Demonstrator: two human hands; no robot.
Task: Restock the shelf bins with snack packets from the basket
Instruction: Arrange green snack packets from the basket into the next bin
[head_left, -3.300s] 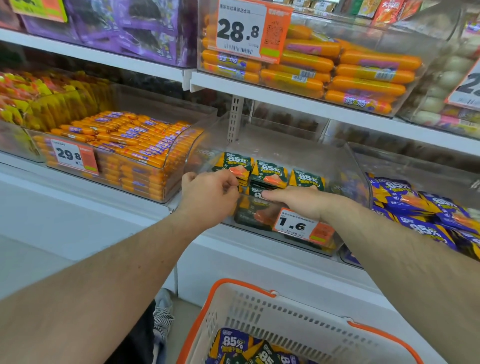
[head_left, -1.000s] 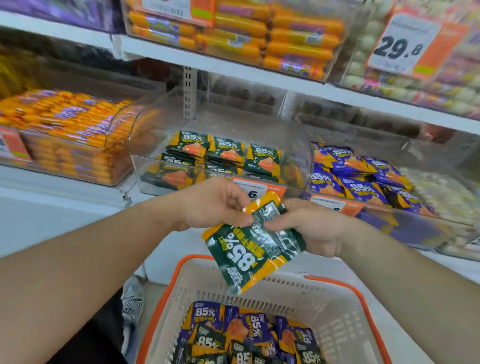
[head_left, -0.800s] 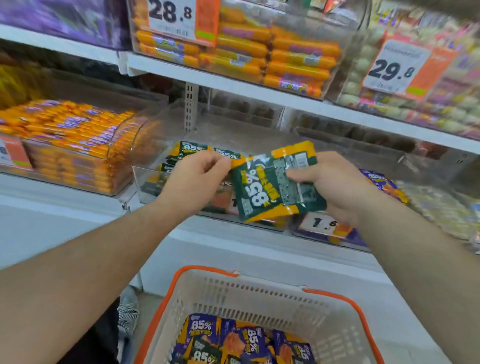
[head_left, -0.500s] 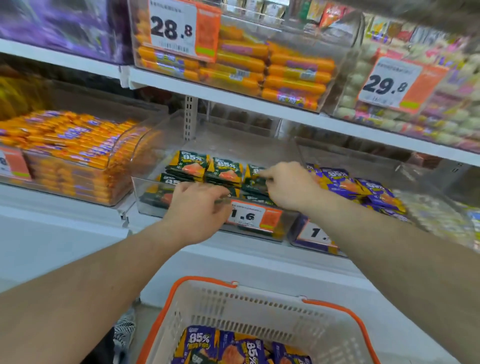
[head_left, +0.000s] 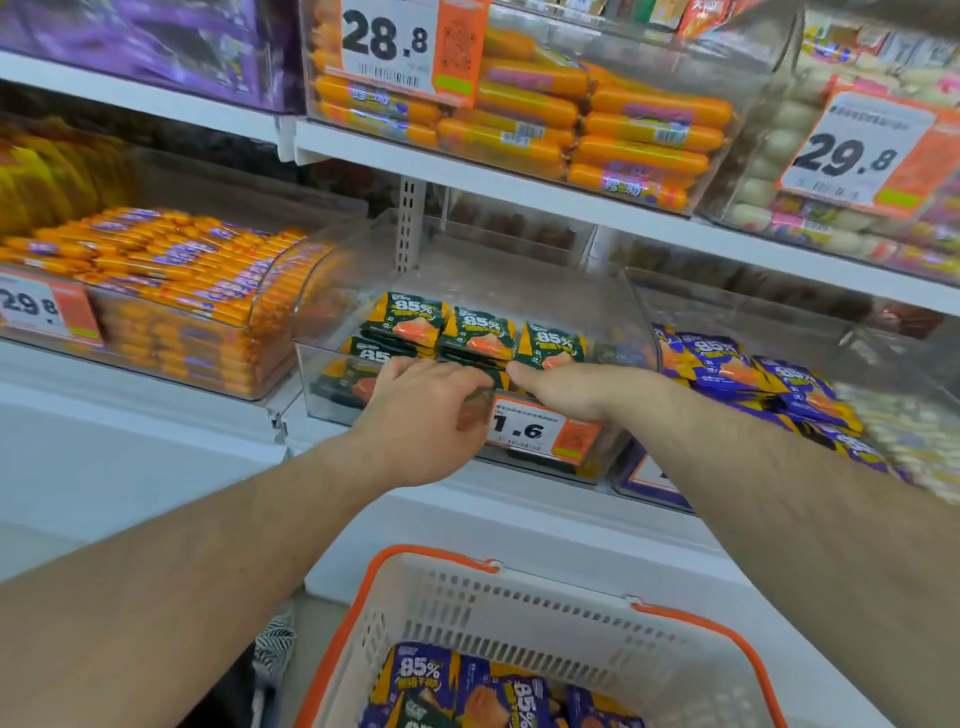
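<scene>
Green "85%" snack packets (head_left: 478, 332) lie in rows in a clear shelf bin (head_left: 631, 312) with a 1.6 price tag (head_left: 540, 428). My left hand (head_left: 415, 415) reaches over the bin's front wall, its fingers bent down onto the front row and its thumb outside by the tag. My right hand (head_left: 576, 389) lies flat over the front packets, fingers pointing left, next to the left hand. Neither hand visibly holds a packet; the fingertips are partly hidden. Below stands the white basket (head_left: 524, 597) with orange handles, holding purple "85%" packets (head_left: 467, 691).
A bin of purple packets (head_left: 727, 364) sits right of the green one. Left of it is a bin of orange sausage sticks (head_left: 171, 280). The upper shelf (head_left: 519, 192) carries bins of orange sausages and pale balls. A white cabinet front runs under the bins.
Both hands lifted a stack of green packets from the basket and set it in the bin's front row. The right hand has since dropped lower and flattened; the left has moved onto the front row.
</scene>
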